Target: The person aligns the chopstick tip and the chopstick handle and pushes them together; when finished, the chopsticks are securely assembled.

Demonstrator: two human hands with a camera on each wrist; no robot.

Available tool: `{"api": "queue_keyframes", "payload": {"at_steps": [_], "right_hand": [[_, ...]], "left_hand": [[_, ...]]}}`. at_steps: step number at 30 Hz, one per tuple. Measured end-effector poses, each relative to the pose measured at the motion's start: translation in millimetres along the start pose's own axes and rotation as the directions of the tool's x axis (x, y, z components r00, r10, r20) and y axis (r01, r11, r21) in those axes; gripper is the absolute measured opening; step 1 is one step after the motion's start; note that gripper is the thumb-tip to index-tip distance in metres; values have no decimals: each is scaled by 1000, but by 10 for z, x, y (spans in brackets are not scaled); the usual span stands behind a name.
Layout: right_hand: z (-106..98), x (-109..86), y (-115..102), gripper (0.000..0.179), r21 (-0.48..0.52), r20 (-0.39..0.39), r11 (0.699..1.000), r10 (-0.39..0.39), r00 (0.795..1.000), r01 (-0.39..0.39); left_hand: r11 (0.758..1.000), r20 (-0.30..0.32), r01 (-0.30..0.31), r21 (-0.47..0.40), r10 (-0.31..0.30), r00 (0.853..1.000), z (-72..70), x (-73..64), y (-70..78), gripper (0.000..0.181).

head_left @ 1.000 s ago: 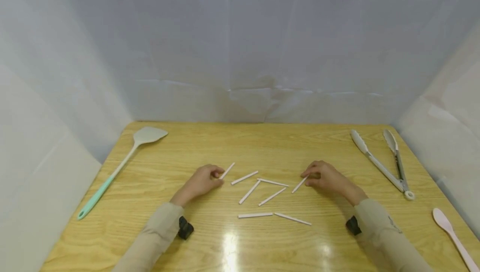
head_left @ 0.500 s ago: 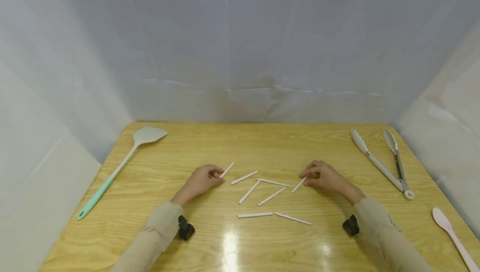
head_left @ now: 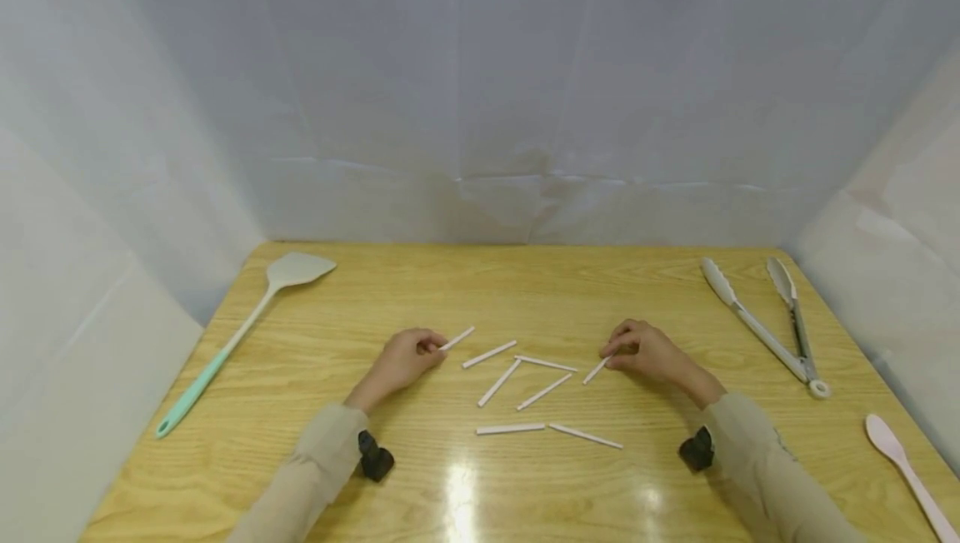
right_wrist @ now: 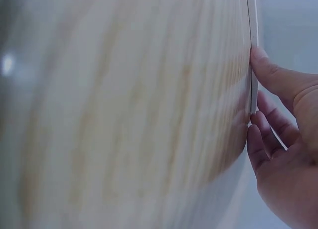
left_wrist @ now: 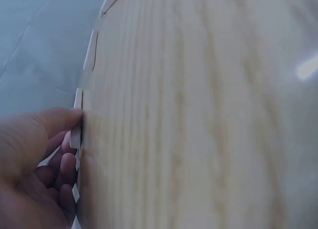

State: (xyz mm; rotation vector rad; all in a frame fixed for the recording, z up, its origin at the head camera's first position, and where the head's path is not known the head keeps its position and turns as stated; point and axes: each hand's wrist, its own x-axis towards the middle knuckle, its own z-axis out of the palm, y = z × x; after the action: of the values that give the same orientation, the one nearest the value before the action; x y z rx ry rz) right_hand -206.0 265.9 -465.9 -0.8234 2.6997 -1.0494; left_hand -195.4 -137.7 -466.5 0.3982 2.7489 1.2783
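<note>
- Table [head_left: 315,476]: light wood-grain top, glossy, with a lamp glare on the near edge between the two sleeves.
- Sleeves: beige, one to each forearm; a small black wrist mount sits at each cuff.
- Loose white sticks, near pair [head_left: 547,431]: two lying almost end to end, flat on the table, nearest the person and apart from both hands.
- Loose white sticks, middle group [head_left: 517,370]: four more, fanned at angles between the hands, untouched.
- Left hand [head_left: 401,361]: fingers curled, thumb and fingertips pinching the near end of a white stick [head_left: 456,339], which slants up and right, its far end towards the middle group. The left wrist view shows the thumb [left_wrist: 54,122] pressing the stick onto the wood.
- Right hand [head_left: 648,353]: fingers curled, pinching the upper end of another white stick [head_left: 596,371], which points down and left. The right wrist view shows the thumb [right_wrist: 276,75] and fingertips closed on it, low on the table.
- Handling note: judged from the grips, each stick is best held near its end and moved low and slowly, so neighbouring sticks are not knocked.
- Spatula [head_left: 240,335]: far left, grey blade, teal handle.
- Tongs [head_left: 772,326]: far right, metal, spread apart.
- Pink spoon [head_left: 903,468]: right edge.
</note>
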Motion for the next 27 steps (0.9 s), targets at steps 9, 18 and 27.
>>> {"api": "queue_keyframes", "payload": {"at_steps": [9,18,27], "right_hand": [[23,-1,6,5,30,-42,999,16,999,-15],[24,-15,5,4,54,-58,996,77,995,-74],[-14,-4,-119,13,103,-125,985,150,981,-138]], "left_hand": [[999,-33,24,23,-23,999,28,18,-14,15],[999,-25,-21,25,21,999,-11,29,3,22],[998,-18,-65,13,65,998,-29,38,114,22]]}}
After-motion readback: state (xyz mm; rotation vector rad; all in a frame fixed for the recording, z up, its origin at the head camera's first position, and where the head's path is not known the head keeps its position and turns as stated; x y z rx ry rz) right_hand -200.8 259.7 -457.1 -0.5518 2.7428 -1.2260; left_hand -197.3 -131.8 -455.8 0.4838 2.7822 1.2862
